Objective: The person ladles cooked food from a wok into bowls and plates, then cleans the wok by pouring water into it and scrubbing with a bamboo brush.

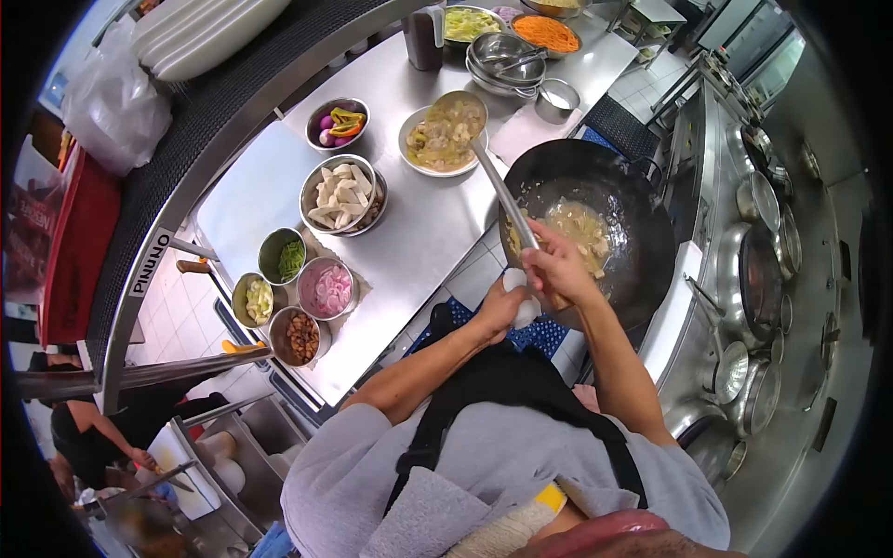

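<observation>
My right hand (560, 265) is closed round the long metal handle of a ladle (503, 191). The ladle's scoop, full of a brothy stew with pieces in it, is tilted over a white bowl (402, 149) that holds the same food. My left hand (502, 309) is closed on a folded white cloth (527, 314) at the near edge of a large dark wok (642, 232). Whether a wok handle lies inside the cloth is hidden. The wok is tilted beside the table, with some stew (579, 232) left at its bottom.
Metal bowls of cut white pieces (339, 195), red onion (327, 287), greens (291, 259) and browned bits (302, 337) stand on the steel table (409, 251). Stacked bowls (502, 60) and a jug (424, 42) are behind. Pans line the right; another person's hand (144, 458) holds a knife lower left.
</observation>
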Motion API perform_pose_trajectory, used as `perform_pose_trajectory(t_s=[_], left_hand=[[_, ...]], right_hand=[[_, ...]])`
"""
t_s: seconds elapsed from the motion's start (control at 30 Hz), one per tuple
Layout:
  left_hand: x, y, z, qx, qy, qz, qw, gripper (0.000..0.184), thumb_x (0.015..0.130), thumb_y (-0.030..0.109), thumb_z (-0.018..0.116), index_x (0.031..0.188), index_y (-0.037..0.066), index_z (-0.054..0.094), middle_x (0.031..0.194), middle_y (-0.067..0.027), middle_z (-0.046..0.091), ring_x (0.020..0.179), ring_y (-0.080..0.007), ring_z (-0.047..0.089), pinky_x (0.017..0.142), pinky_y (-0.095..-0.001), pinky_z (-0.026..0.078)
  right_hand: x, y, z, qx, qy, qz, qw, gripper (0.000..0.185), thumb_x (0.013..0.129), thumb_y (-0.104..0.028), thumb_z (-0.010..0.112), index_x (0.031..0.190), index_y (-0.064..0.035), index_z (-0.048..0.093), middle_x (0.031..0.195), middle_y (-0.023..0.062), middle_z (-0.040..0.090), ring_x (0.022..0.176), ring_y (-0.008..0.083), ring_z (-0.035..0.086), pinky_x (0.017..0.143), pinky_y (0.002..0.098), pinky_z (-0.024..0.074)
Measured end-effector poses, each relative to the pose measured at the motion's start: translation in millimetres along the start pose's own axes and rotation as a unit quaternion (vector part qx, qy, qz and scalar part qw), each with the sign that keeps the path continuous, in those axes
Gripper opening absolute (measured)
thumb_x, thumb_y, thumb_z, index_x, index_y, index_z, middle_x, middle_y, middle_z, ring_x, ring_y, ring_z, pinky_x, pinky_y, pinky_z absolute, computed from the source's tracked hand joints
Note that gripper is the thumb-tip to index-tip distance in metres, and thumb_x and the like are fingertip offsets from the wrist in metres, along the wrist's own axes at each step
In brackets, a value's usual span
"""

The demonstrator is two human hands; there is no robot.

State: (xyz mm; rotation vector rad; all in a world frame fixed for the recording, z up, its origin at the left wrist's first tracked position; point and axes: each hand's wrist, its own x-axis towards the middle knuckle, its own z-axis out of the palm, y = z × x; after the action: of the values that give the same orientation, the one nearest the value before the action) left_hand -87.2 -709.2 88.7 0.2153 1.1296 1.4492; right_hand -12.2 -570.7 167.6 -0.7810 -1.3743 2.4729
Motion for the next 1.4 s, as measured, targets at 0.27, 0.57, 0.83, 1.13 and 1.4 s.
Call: perform_pose_trajectory(t_s=[0.27, 0.57, 0.83, 1.13, 1.4], left_hand=[[-5, -9, -3, 0.007, 0.033, -0.027, 0.999, 0.03, 0.088, 0.002, 0.052, 0.117, 0.002, 0.057, 0.098, -0.0081, 0.065, 0.078, -0.0193, 0.066, 0.065, -0.0337, 0.054], [-6, -15, -7, 0.012, 0.05, -0.005, 0.999, 0.032, 0.088, 0.003, 0.054, 0.119, -0.002, 0.056, 0.096, -0.0098, 0.065, 0.076, -0.0204, 0.067, 0.065, -0.0348, 0.055], [-3, -4, -6, 0.06, 0.097, 0.004, 0.993, 0.025, 0.085, 0.003, 0.059, 0.11, 0.0, 0.059, 0.088, -0.0074, 0.064, 0.072, -0.0183, 0.065, 0.061, -0.0334, 0.054], [2, 17, 10, 0.057, 0.06, 0.023, 0.996, 0.025, 0.086, 0.007, 0.059, 0.11, 0.003, 0.054, 0.091, -0.0075, 0.063, 0.073, -0.0185, 0.064, 0.06, -0.032, 0.052], [29, 14, 16, 0.073, 0.055, 0.022, 0.996, 0.02, 0.087, 0.007, 0.059, 0.106, 0.002, 0.053, 0.085, -0.0073, 0.062, 0.066, -0.017, 0.063, 0.054, -0.0316, 0.052]], right_hand=[[26, 37, -5, -0.285, 0.064, -0.1, 0.951, 0.066, 0.091, -0.001, 0.061, 0.153, -0.0007, 0.04, 0.084, 0.0066, 0.066, 0.053, 0.0094, 0.056, 0.048, 0.0261, 0.045], [41, 41, -6, -0.38, 0.125, -0.244, 0.884, 0.065, 0.089, -0.005, 0.065, 0.15, -0.0039, 0.045, 0.089, 0.0137, 0.065, 0.06, 0.0165, 0.06, 0.054, 0.0327, 0.0489], [-78, 9, -38, 0.165, 0.08, -0.101, 0.978, 0.065, 0.095, -0.002, 0.061, 0.153, -0.0053, 0.034, 0.087, 0.009, 0.063, 0.049, 0.011, 0.051, 0.04, 0.0272, 0.043], [-202, 46, -107, -0.265, 0.37, -0.042, 0.89, 0.064, 0.091, 0.0, 0.061, 0.152, -0.0052, 0.043, 0.081, 0.0037, 0.06, 0.051, 0.0058, 0.047, 0.046, 0.0236, 0.0385], [-224, 86, -94, -0.391, 0.258, -0.102, 0.878, 0.067, 0.088, 0.0, 0.065, 0.152, -0.0112, 0.047, 0.109, 0.0148, 0.07, 0.076, 0.0135, 0.058, 0.072, 0.0284, 0.0495]])
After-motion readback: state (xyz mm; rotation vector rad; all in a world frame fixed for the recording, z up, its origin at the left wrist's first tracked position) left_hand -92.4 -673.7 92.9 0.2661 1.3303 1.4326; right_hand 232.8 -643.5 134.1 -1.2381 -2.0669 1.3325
